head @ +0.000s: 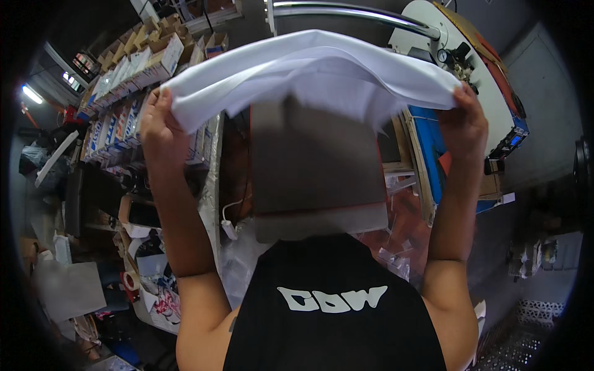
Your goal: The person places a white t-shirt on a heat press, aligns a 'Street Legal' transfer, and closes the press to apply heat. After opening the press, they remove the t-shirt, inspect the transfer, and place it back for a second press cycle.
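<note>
A white cloth [320, 51] stretches between my raised hands in an arch, its folds sagging in the middle. My left hand [162, 120] pinches one end between thumb and fingers. The opposite end is gripped by my right hand [466, 113]. Below the cloth, right in front of my body, lies a flat grey-brown board or platen [320, 162] with a reddish edge. It looks blurred, and the cloth covers its far end. The lower part of the cloth hangs over that far end; whether it touches the surface I cannot tell.
Stacked cardboard boxes [134, 69] fill the shelving at left. A white machine housing [492, 106] with a pressure gauge [443, 56] and a chrome bar [352, 11] stands at upper right. A blue panel [424, 139] is near my right forearm. A white power strip [229, 229] hangs at left.
</note>
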`<state>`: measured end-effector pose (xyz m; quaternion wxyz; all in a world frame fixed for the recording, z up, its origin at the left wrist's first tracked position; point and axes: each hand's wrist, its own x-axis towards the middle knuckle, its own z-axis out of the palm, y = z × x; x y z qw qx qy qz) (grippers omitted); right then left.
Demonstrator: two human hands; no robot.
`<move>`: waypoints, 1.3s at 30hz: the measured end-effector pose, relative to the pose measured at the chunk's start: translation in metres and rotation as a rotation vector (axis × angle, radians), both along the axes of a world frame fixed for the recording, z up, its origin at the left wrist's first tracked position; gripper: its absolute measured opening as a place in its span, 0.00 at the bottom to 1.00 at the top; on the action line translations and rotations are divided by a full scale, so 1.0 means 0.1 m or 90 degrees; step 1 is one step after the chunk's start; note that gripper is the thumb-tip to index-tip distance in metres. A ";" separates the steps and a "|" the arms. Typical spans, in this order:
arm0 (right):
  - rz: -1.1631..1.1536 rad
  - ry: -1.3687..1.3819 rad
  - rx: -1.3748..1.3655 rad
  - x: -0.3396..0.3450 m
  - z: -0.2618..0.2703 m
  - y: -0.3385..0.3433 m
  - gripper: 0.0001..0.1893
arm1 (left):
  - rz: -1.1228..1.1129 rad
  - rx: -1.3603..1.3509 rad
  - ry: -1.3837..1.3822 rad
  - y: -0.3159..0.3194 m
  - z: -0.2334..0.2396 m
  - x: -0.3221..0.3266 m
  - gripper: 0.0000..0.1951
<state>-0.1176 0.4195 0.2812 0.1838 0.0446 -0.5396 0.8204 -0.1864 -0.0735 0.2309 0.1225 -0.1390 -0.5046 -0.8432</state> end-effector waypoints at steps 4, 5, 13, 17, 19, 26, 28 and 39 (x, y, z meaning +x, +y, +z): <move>0.010 -0.057 0.160 0.15 -0.24 0.15 0.10 | 0.031 -0.034 -0.119 0.03 -0.32 -0.03 0.12; -0.009 -0.114 0.175 0.19 -0.43 0.16 0.09 | 0.015 -0.018 -0.126 0.09 -0.51 -0.01 0.12; -0.119 -0.536 0.912 1.15 -1.95 0.03 0.10 | 0.269 -0.712 -0.383 0.36 -1.99 1.21 0.17; -0.182 -0.065 0.896 0.55 -2.14 -0.68 0.16 | 0.320 -0.835 -0.017 0.62 -2.20 1.09 0.22; -0.069 0.137 0.807 0.06 -2.23 -1.24 0.17 | 0.329 -0.913 0.088 0.86 -2.29 0.95 0.21; 0.283 0.142 1.254 -0.77 -2.75 -2.45 0.42 | 0.256 -0.978 0.017 1.03 -2.45 1.03 0.18; 0.220 0.148 1.151 -0.82 -2.84 -2.46 0.38 | 0.266 -0.931 -0.005 1.01 -2.49 1.08 0.18; 0.216 0.468 1.105 -1.21 -3.23 -2.37 0.25 | 0.289 -0.799 -0.048 1.04 -2.78 1.04 0.19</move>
